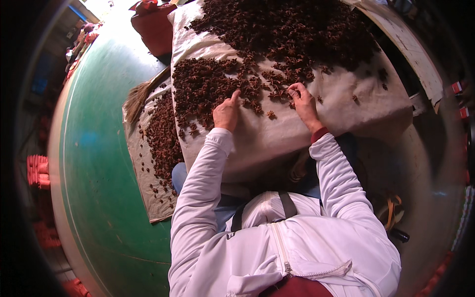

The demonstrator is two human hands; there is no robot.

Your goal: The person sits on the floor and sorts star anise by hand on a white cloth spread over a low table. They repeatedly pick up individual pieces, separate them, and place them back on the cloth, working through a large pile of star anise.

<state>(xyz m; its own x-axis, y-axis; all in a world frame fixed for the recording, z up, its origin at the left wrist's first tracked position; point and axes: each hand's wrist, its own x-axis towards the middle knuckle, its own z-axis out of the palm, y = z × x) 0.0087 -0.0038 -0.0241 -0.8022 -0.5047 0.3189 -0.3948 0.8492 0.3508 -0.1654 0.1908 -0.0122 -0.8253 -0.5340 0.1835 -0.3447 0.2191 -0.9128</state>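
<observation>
Dried star anise lies over a cloth-covered table (259, 144) in front of me. A large dark heap of star anise (293, 29) fills the far side, and a smaller spread of star anise (204, 85) lies to the left. My left hand (225, 114) rests at the near edge of this spread, index finger extended onto it and the other fingers curled from sight. My right hand (305, 105) is right of a thin trail of star anise (276, 81), thumb and index finger drawn together. Whether anything is between them is unclear. A single lighter star anise (271, 114) sits between my hands.
Left of the table, more star anise (163, 137) covers a ground cloth (139, 178) on the green floor (100, 148). A straw broom (137, 100) lies across its far end. A dark red sack (154, 28) stands beyond. A pale board (404, 48) runs along the right.
</observation>
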